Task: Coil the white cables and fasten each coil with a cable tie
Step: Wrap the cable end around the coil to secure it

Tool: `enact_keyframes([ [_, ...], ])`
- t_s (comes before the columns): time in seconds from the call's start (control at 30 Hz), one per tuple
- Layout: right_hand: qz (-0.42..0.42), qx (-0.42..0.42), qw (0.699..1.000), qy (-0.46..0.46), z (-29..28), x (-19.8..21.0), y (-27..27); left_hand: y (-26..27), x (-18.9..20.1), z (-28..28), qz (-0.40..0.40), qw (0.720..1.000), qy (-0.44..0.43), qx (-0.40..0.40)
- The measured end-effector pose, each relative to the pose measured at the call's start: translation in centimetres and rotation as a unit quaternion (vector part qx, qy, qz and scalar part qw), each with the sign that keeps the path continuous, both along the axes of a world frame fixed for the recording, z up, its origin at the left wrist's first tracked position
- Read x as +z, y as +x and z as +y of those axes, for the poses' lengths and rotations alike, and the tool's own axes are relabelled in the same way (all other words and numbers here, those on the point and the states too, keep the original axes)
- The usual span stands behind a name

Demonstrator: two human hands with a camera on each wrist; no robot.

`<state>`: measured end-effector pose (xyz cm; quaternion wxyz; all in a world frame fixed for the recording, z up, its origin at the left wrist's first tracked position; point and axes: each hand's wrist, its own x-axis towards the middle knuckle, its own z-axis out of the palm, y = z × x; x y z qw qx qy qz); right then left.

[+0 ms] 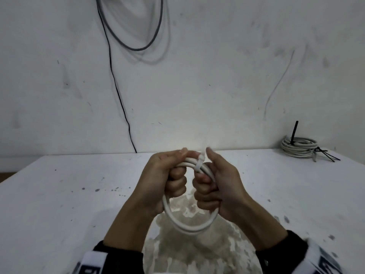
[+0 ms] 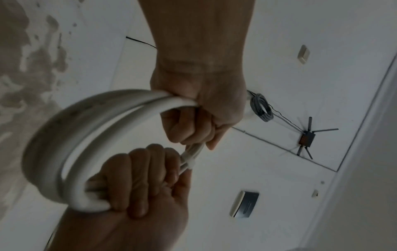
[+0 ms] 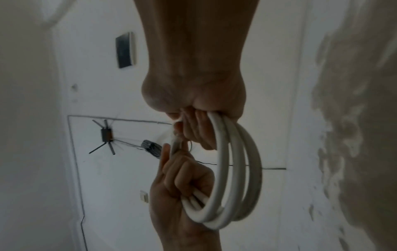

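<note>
A coil of thick white cable (image 1: 188, 226) is held upright above the white table (image 1: 79, 194), between both hands. My left hand (image 1: 174, 177) grips the coil's upper left side with its fingers curled through the loop. On the upper right side my right hand (image 1: 207, 187) grips the strands. A white cable tie (image 1: 199, 165) wraps the strands at the top, between the two thumbs. The left wrist view shows the coil (image 2: 53, 144), the tie (image 2: 190, 163), my left hand (image 2: 199, 115) and right hand (image 2: 141, 183). In the right wrist view my right hand (image 3: 193, 118) and left hand (image 3: 184, 181) both clasp the coil (image 3: 236, 169).
Another coil of pale cable (image 1: 299, 149), bound with black cable ties (image 1: 325, 154), lies at the table's back right by the wall. Dark cables (image 1: 118, 86) hang down the wall behind. A worn patch (image 1: 197, 250) marks the table's near middle.
</note>
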<state>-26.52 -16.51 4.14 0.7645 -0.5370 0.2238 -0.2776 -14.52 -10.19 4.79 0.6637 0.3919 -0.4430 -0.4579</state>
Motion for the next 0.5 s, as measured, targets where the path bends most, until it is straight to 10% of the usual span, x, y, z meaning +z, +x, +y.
enact_keyframes([
  [0.13,0.034,-0.028,0.984,-0.175,-0.4,0.0,-0.2,0.9,-0.3,-0.6,0.052,0.998,0.024,0.036],
  [0.23,0.209,-0.088,0.832,-0.507,-0.4,0.7,-1.1,1.7,-0.5,-0.7,0.034,0.996,0.036,0.075],
  [0.3,0.267,-0.079,0.778,-0.564,-0.3,0.9,-1.8,2.0,-0.3,-0.7,0.022,0.995,0.033,0.095],
  [0.5,0.186,-0.101,0.909,-0.359,-0.8,0.3,-3.8,1.1,0.5,-1.0,0.025,0.996,0.057,0.066],
])
